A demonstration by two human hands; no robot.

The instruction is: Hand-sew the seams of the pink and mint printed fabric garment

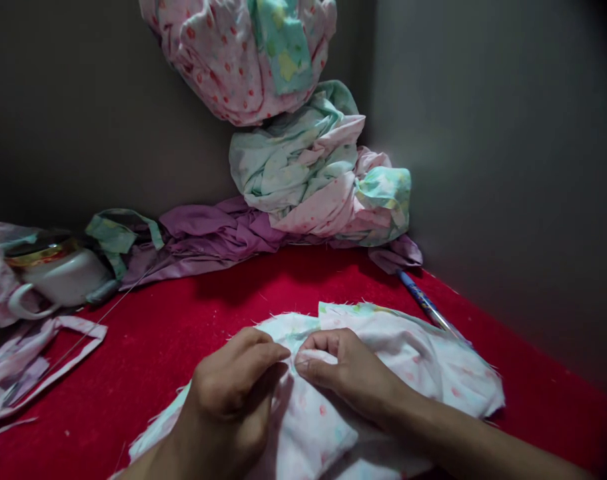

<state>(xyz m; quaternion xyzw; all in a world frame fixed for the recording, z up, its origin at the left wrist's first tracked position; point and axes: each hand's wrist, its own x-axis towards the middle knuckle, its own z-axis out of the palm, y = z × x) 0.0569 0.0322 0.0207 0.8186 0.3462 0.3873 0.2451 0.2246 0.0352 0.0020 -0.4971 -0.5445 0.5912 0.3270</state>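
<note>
A pale pink and mint printed cloth (398, 373) with frayed edges lies in front of me on a red surface. My left hand (238, 393) is closed on the cloth near its middle, thumb and fingers pinched together. Close beside it, my right hand (343, 367) also pinches the cloth between thumb and curled fingers. The fingertips of both hands almost meet. Whether a needle or thread sits between them is too small to tell.
Behind lies a heap of pink and mint cloth (303, 173) on purple fabric (218, 233); a pink bundle (223, 60) is above. A pen (428, 303) lies at right. At left stand a white mug (68, 277) and fabric strips (78, 327). Grey walls close the corner.
</note>
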